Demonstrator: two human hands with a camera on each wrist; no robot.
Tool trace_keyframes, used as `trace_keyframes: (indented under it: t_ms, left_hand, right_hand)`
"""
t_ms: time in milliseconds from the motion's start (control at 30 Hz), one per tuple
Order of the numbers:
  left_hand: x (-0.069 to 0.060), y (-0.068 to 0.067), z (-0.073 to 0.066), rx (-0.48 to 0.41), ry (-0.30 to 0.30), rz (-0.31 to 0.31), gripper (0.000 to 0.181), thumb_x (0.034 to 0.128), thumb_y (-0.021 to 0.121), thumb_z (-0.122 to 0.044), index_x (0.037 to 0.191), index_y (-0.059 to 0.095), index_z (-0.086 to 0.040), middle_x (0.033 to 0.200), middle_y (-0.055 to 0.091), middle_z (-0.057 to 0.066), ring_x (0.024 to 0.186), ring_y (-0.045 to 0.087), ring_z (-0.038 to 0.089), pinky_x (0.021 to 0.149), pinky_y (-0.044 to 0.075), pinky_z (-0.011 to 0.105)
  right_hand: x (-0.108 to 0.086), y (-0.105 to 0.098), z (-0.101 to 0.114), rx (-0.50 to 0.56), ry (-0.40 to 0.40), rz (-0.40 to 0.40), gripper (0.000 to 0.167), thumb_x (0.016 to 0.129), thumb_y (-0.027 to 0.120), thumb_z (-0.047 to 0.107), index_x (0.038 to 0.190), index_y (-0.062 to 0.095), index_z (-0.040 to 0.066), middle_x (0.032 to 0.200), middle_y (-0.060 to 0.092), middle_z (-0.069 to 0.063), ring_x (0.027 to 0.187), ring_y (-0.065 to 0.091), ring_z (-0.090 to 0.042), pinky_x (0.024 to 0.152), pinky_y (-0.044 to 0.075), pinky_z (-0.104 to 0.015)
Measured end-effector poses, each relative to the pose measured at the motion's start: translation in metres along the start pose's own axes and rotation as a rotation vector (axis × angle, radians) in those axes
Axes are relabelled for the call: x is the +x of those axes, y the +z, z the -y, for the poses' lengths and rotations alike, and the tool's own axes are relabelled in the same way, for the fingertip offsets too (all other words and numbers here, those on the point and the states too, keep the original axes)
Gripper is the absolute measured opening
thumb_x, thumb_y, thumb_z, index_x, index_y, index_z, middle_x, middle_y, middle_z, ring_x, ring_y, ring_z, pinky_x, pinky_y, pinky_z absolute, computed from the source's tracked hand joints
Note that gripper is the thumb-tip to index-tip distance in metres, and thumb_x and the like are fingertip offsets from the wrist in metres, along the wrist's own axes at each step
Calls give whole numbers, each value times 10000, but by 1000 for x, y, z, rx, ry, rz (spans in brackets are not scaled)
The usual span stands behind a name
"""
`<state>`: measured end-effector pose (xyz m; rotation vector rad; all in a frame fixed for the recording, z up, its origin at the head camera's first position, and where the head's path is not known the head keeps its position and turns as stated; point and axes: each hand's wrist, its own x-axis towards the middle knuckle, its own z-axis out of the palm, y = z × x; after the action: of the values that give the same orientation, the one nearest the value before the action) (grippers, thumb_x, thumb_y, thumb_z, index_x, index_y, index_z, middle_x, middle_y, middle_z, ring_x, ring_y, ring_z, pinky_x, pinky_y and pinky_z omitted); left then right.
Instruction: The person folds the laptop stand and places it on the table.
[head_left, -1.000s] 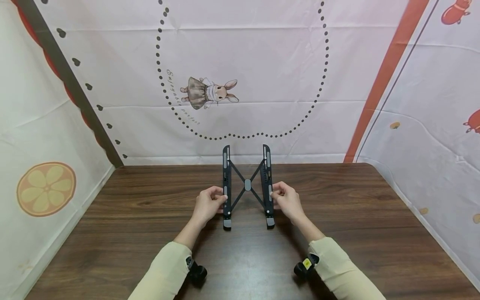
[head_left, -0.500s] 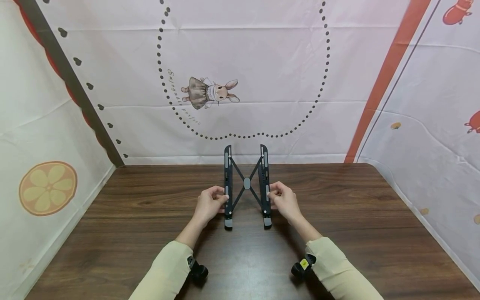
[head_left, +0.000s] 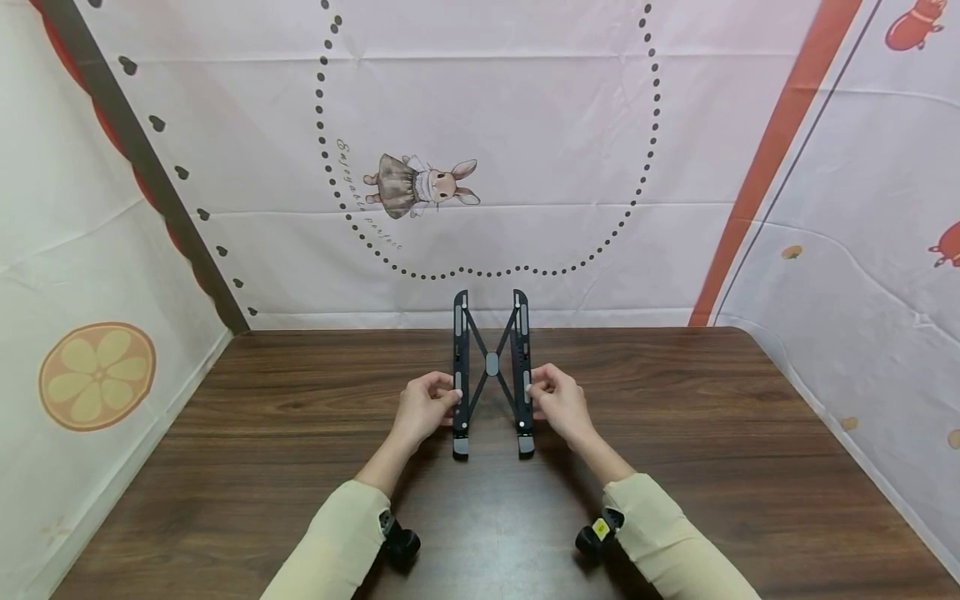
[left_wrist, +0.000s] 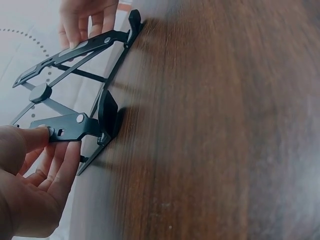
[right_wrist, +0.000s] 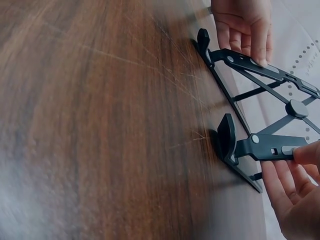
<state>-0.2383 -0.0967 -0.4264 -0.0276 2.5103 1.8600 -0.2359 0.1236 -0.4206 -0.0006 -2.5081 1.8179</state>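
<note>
A black folding stand (head_left: 492, 363) with grey pads, two long side rails and an X-shaped brace stands on the wooden table. My left hand (head_left: 422, 411) pinches its left rail, thumb on top and fingers beneath, as the left wrist view shows with that hand (left_wrist: 35, 185) at the lower left. On the opposite rail, my right hand (head_left: 564, 406) has the same kind of pinch; the right wrist view shows this hand (right_wrist: 297, 192) at the lower right. Upturned lips (left_wrist: 107, 112) rise at the rails' near ends.
Brown wooden table (head_left: 300, 467) spreads around the stand. Behind it hangs a pale printed cloth (head_left: 555, 133), with further cloth at both sides. Each wrist carries a small black camera (head_left: 402, 546) above the table.
The two rails have come closer together and the X brace has narrowed. My right hand has moved left with its rail, and my left hand slightly right.
</note>
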Motion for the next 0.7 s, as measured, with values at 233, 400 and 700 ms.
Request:
trace_keyframes:
  t_ms: [233,400,700]
  left_hand:
    - [1,2,0,5,-5,9,227,855,636,-79,1058,609,18,813,654,97,659,643,178,561,551,302]
    - [1,3,0,-6,-3,13,222,849,640,-73,1046,608,24,801,654,99,628,636,146,559,551,304]
    - [0,6,-2,-17,-5,19,201,846,643,-75,1031,617,0,807,651,99,623,635,145,571,554,322]
  right_hand:
    - [0,3,1,9,-1,5,203,862,572,45,1061,615,38,833,590,-92,696,618,-183,634,556,-387]
    - [0,5,1,4,1,10,211,863,567,49,1069,610,31,837,592,-101,689,611,-175,633,557,-379]
    - [0,9,4,4,-5,4,188,859,567,35,1040,615,35,823,594,-102,689,616,-193,625,557,-379]
